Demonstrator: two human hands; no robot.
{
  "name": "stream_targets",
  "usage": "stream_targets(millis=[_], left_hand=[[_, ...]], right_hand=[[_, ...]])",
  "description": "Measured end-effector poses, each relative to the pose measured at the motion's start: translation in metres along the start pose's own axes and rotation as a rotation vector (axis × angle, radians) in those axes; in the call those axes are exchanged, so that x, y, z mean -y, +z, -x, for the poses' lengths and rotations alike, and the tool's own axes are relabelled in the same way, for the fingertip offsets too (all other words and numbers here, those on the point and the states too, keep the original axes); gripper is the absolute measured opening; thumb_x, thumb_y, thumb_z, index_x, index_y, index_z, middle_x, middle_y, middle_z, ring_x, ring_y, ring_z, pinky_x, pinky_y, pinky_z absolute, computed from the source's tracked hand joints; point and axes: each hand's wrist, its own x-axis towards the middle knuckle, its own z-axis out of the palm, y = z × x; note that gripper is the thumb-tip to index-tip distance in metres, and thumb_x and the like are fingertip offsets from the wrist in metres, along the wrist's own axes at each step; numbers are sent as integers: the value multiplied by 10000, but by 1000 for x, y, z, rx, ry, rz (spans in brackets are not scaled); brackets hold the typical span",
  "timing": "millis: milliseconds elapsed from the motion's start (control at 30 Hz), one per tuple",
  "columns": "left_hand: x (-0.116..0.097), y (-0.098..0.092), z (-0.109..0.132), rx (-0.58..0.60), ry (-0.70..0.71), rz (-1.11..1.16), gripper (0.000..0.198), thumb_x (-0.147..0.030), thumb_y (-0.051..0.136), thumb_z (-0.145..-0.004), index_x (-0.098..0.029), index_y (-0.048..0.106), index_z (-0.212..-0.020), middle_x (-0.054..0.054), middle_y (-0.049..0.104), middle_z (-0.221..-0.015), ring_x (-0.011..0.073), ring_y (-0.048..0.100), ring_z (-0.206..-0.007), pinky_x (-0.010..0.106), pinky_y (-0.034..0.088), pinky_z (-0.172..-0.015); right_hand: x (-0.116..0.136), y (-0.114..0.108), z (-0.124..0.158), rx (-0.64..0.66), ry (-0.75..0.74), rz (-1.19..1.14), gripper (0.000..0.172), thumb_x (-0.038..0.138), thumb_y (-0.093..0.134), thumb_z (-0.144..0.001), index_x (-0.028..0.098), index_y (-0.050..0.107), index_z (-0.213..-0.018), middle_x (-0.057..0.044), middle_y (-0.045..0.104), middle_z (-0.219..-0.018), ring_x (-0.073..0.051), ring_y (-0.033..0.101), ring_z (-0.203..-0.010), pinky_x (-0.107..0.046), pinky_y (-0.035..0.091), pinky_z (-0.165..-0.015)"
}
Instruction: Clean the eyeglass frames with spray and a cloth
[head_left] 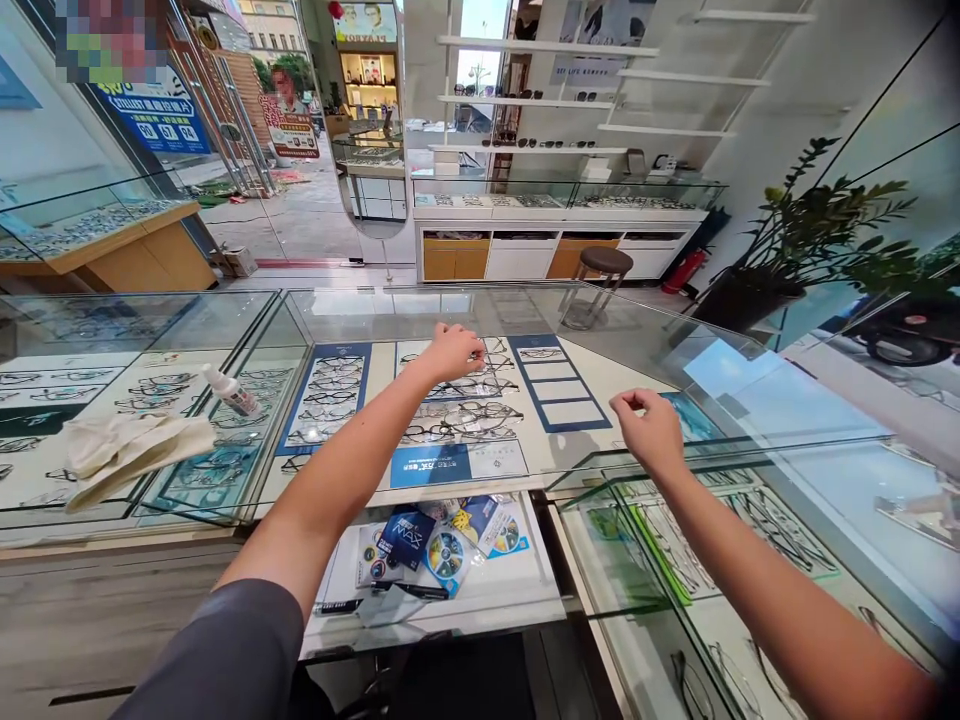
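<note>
Left hand (pixel 452 353): over the far rows of the middle glasses, fingers curled; I cannot tell whether its grip is closed on a frame.
Right hand (pixel 651 428): palm turned inward, to the right of the blue tray and apart from it; the grip has thumb and forefinger tips together, nothing seen between them.
Middle glasses (pixel 463 412): several rows of thin frames in the glass counter (pixel 480 488), under the left hand and nearer the body.
Blue tray (pixel 577 426): between the two hands; one pair (pixel 541 352) in its top slot, the lower slots bare.
Left tray (pixel 287 425): also blue-edged, filled with a column of frames, left of the middle glasses.
Card (pixel 459 465): blue and white, just below the middle rows.
Drawer (pixel 502 595): pulled out under the counter, holding packets (pixel 406 535), round colour discs (pixel 447 553) and dark pens (pixel 409 590).
Counter's left part: a crumpled cream cloth (pixel 139 450) on the glass, a white bottle (pixel 231 390) just beside it.
Right case (pixel 592 570): more frames inside, alongside a green strip (pixel 658 555), below the right forearm.
Beyond: a brown stool (pixel 606 262), white shelves (pixel 547 48), a tall mirror (pixel 371 180) and a potted plant (pixel 825 235).
</note>
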Motion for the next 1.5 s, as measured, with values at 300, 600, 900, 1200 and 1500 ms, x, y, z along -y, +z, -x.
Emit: stream_targets(millis=[300,600,900,1200,1500], left_hand=[[3,5,3,-14,22,-50,228,-387,595,-1028,-237,764,-996,97,786,-1264,353,519,-1343,524,296,-1115],[-1,7,2,1,53,-107,304,-353,509,-1072,-236,781,-1002,71,826,-1247,394,461,-1479,581,274,-1183],[-7,6,7,-57,64,-195,339,-342,505,-1084,-216,820,-1072,128,636,-1594,399,388,-1590,630,298,-1234],[-12,6,7,-125,64,-119,305,-318,555,-1069,-208,826,-982,117,693,-1518,366,460,-1514,599,325,-1204],[-25,3,7,-289,-46,129,280,-335,610,-1055,-215,766,-856,70,722,-1465,332,500,-1461,578,331,-1200]], right_hand=[[2,-1,0,1,0,-2,203,421,596,-785,258,668,-688,-74,743,-832,-278,622,-855,-455,459,-875],[4,-3,1,8,17,-5,212,430,598,-782,258,678,-689,-78,743,-845,-290,631,-874,-445,445,-845],[6,-3,2,18,20,-9,200,418,601,-789,260,673,-690,-76,738,-850,-289,632,-873,-441,446,-844],[8,-3,2,28,31,4,204,413,596,-794,257,676,-688,-80,739,-861,-289,624,-890,-431,432,-835],[7,-3,2,24,19,6,209,420,588,-791,259,674,-690,-81,741,-868,-293,627,-884,-439,435,-837]])
